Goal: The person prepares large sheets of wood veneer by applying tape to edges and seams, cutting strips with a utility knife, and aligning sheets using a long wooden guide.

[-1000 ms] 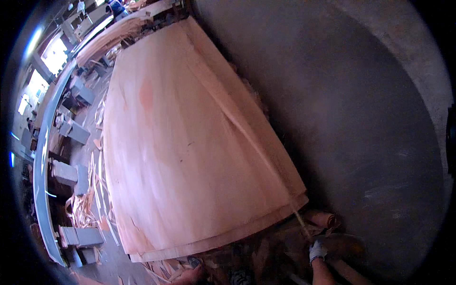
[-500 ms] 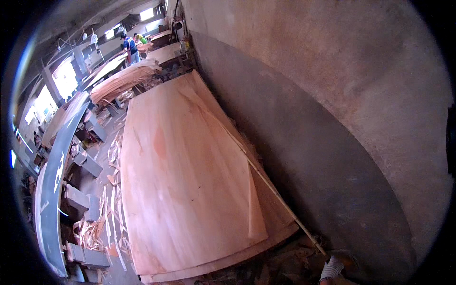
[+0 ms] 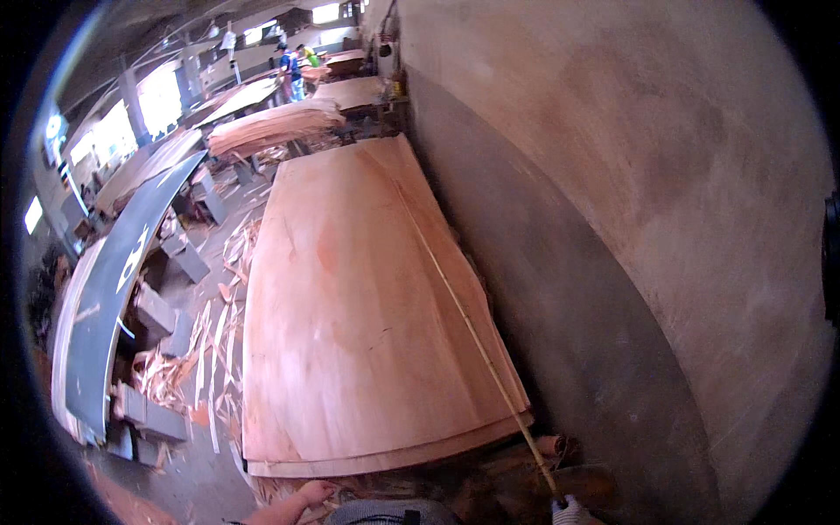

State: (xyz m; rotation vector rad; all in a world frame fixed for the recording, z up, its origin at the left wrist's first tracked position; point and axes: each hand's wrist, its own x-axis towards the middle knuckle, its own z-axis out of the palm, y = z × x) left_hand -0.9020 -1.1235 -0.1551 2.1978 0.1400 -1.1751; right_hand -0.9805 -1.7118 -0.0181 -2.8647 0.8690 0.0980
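A long thin pole (image 3: 472, 328), like a bamboo cane, is gripped at its near end by my right hand (image 3: 569, 512), which wears a pale knitted glove. The pole slants away over the right part of a large stack of thin reddish wood veneer sheets (image 3: 350, 306), its far end near the stack's far right. The top sheet lies mostly flat, with faint creases toward the right. My bare left hand (image 3: 317, 492) is just in front of the stack's near edge, its fingers loosely bent, with nothing visible in it.
A wall (image 3: 560, 289) runs close along the right. Leftward, a dark green board (image 3: 109, 306) rests on grey blocks (image 3: 157, 416), with veneer scraps (image 3: 166, 372) on the floor. Beyond stands another veneer pile (image 3: 276, 127). Two people (image 3: 293, 70) stand at the far tables.
The top sheet's folded right side now lies flat. The pole has swung leftward onto the stack. My left hand has come into view, and the view has shifted.
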